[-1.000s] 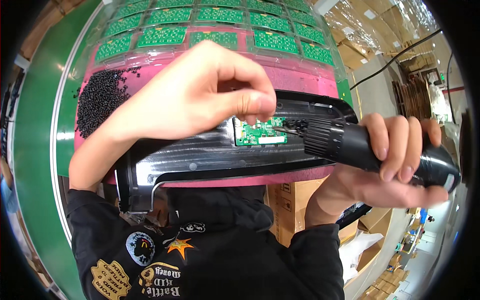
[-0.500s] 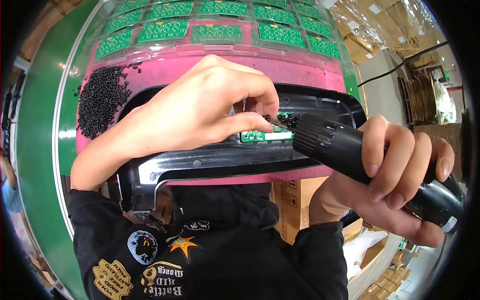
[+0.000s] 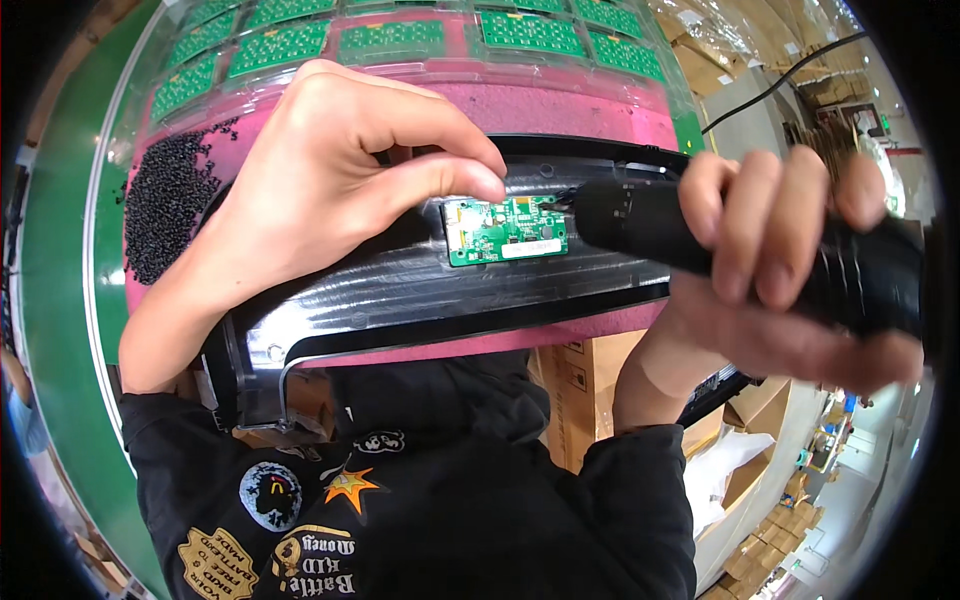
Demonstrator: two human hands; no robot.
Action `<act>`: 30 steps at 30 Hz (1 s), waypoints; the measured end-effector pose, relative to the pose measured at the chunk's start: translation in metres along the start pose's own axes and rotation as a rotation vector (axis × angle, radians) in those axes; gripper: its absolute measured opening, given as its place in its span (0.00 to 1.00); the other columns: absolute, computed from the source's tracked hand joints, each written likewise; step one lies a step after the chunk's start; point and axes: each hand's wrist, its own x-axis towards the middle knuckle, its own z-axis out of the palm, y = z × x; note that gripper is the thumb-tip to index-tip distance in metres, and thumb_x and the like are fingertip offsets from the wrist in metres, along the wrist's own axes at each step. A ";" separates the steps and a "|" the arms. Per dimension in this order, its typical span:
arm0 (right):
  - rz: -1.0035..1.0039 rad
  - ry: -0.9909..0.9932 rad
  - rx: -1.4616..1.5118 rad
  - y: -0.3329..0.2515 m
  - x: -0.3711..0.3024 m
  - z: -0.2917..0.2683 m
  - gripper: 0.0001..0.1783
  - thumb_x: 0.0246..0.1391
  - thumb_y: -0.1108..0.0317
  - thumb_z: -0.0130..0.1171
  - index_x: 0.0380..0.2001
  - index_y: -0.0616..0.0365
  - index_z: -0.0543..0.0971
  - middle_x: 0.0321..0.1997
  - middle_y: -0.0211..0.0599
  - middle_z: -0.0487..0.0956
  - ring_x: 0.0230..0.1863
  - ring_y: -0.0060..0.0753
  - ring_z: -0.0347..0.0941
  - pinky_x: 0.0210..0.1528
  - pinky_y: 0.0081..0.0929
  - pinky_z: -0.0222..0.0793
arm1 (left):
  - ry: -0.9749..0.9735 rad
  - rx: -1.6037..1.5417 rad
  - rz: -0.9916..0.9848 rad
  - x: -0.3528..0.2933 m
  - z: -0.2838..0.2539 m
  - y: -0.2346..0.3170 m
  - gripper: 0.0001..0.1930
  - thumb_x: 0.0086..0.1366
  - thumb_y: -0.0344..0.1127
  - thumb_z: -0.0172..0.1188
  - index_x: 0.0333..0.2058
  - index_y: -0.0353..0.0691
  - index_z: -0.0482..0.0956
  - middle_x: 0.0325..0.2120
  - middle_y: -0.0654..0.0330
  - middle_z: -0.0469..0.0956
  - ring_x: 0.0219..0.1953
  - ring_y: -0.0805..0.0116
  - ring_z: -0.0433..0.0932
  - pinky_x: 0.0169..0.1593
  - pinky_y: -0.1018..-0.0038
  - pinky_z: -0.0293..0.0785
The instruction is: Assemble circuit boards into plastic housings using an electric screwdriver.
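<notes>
A pile of small black pellets (image 3: 165,205) lies at the left edge of the pink mat (image 3: 590,105). Rows of green circuit boards (image 3: 390,38) sit in a clear tray (image 3: 300,75) at the far edge. Cardboard boxes (image 3: 572,385) stand below the desk.
</notes>
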 end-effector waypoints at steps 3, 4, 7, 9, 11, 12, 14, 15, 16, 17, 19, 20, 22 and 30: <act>0.083 0.083 0.010 0.018 -0.006 -0.016 0.43 0.49 0.24 0.55 0.48 0.54 0.72 0.21 0.22 0.69 0.19 0.19 0.63 0.28 0.23 0.58 | -0.086 0.063 0.049 0.000 0.004 -0.010 0.05 0.57 0.24 0.67 0.33 0.31 0.83 0.26 0.56 0.83 0.28 0.68 0.83 0.33 0.75 0.78; 0.086 0.078 -0.037 0.025 -0.006 -0.022 0.44 0.51 0.22 0.50 0.46 0.54 0.73 0.20 0.22 0.68 0.17 0.19 0.61 0.26 0.23 0.57 | -0.168 0.097 0.075 -0.001 0.005 -0.013 0.06 0.57 0.25 0.67 0.33 0.31 0.82 0.25 0.56 0.83 0.27 0.67 0.83 0.32 0.75 0.78; 0.144 0.187 -0.054 0.033 -0.009 -0.022 0.41 0.54 0.25 0.49 0.44 0.56 0.72 0.18 0.24 0.68 0.16 0.21 0.61 0.25 0.26 0.56 | -0.455 0.228 0.010 -0.004 0.002 -0.009 0.09 0.54 0.31 0.68 0.31 0.33 0.79 0.28 0.56 0.83 0.30 0.58 0.82 0.35 0.67 0.78; 0.140 0.231 -0.050 0.038 -0.009 -0.022 0.38 0.56 0.29 0.48 0.43 0.58 0.71 0.17 0.30 0.69 0.15 0.24 0.61 0.22 0.26 0.58 | -0.489 0.225 0.039 -0.004 0.004 -0.011 0.09 0.54 0.32 0.68 0.31 0.34 0.79 0.30 0.57 0.83 0.32 0.57 0.82 0.36 0.65 0.78; 0.135 0.275 -0.044 0.041 -0.009 -0.022 0.36 0.59 0.32 0.46 0.43 0.60 0.69 0.15 0.35 0.69 0.13 0.27 0.60 0.20 0.27 0.60 | -0.522 0.224 0.066 -0.005 0.005 -0.012 0.10 0.54 0.33 0.69 0.30 0.35 0.79 0.32 0.58 0.84 0.34 0.55 0.81 0.37 0.64 0.78; 0.138 0.288 -0.073 0.042 -0.010 -0.023 0.35 0.59 0.33 0.46 0.43 0.59 0.69 0.15 0.35 0.69 0.13 0.27 0.60 0.21 0.28 0.60 | -0.518 0.237 0.086 -0.006 0.006 -0.013 0.10 0.53 0.33 0.69 0.30 0.36 0.78 0.34 0.59 0.84 0.36 0.56 0.81 0.37 0.63 0.78; 0.142 0.302 -0.100 0.043 -0.011 -0.024 0.34 0.60 0.33 0.46 0.43 0.59 0.69 0.15 0.35 0.69 0.13 0.28 0.60 0.21 0.28 0.60 | -0.514 0.249 0.105 -0.006 0.006 -0.013 0.10 0.52 0.33 0.69 0.29 0.36 0.77 0.35 0.60 0.84 0.37 0.57 0.81 0.38 0.63 0.78; 0.147 0.310 -0.101 0.043 -0.011 -0.024 0.34 0.60 0.33 0.47 0.42 0.58 0.69 0.15 0.35 0.69 0.13 0.27 0.60 0.21 0.28 0.60 | -0.533 0.239 0.077 -0.006 0.006 -0.015 0.10 0.52 0.33 0.69 0.29 0.36 0.77 0.36 0.59 0.84 0.36 0.56 0.81 0.37 0.63 0.78; 0.152 0.318 -0.102 0.044 -0.010 -0.024 0.34 0.60 0.33 0.47 0.42 0.58 0.69 0.15 0.35 0.69 0.13 0.27 0.60 0.22 0.28 0.61 | -0.552 0.228 0.049 -0.006 0.007 -0.016 0.11 0.52 0.32 0.69 0.28 0.35 0.76 0.37 0.59 0.83 0.36 0.56 0.82 0.37 0.63 0.77; 0.155 0.318 -0.102 0.043 -0.010 -0.023 0.34 0.60 0.33 0.47 0.42 0.58 0.69 0.15 0.35 0.69 0.13 0.27 0.60 0.22 0.28 0.61 | -0.552 0.226 0.048 -0.006 0.007 -0.016 0.11 0.52 0.32 0.69 0.28 0.35 0.76 0.37 0.59 0.83 0.36 0.56 0.82 0.37 0.63 0.77; 0.265 0.288 -0.195 0.040 -0.007 -0.020 0.38 0.56 0.27 0.47 0.41 0.56 0.71 0.16 0.25 0.66 0.16 0.22 0.60 0.26 0.27 0.58 | -0.558 0.194 -0.035 -0.006 0.006 -0.013 0.11 0.52 0.31 0.68 0.28 0.34 0.74 0.38 0.58 0.83 0.35 0.56 0.82 0.36 0.63 0.77; 0.269 0.288 -0.192 0.041 -0.006 -0.021 0.38 0.56 0.27 0.47 0.41 0.56 0.71 0.16 0.25 0.66 0.16 0.22 0.60 0.26 0.27 0.58 | -0.557 0.191 -0.040 -0.005 0.005 -0.011 0.11 0.52 0.31 0.68 0.28 0.34 0.74 0.38 0.58 0.83 0.35 0.56 0.82 0.36 0.63 0.77; 0.275 0.250 -0.161 0.041 -0.006 -0.022 0.38 0.56 0.26 0.47 0.41 0.55 0.71 0.17 0.24 0.66 0.16 0.21 0.60 0.26 0.26 0.57 | -0.566 0.196 -0.146 -0.005 0.005 -0.006 0.11 0.52 0.28 0.68 0.27 0.33 0.73 0.40 0.58 0.83 0.33 0.55 0.81 0.32 0.63 0.75; 0.302 0.207 -0.078 0.049 -0.007 -0.021 0.31 0.58 0.35 0.53 0.42 0.54 0.71 0.18 0.23 0.66 0.16 0.18 0.58 0.25 0.22 0.55 | -0.534 0.191 -0.157 -0.012 0.004 -0.005 0.10 0.48 0.26 0.68 0.22 0.32 0.72 0.45 0.58 0.83 0.30 0.52 0.81 0.28 0.63 0.72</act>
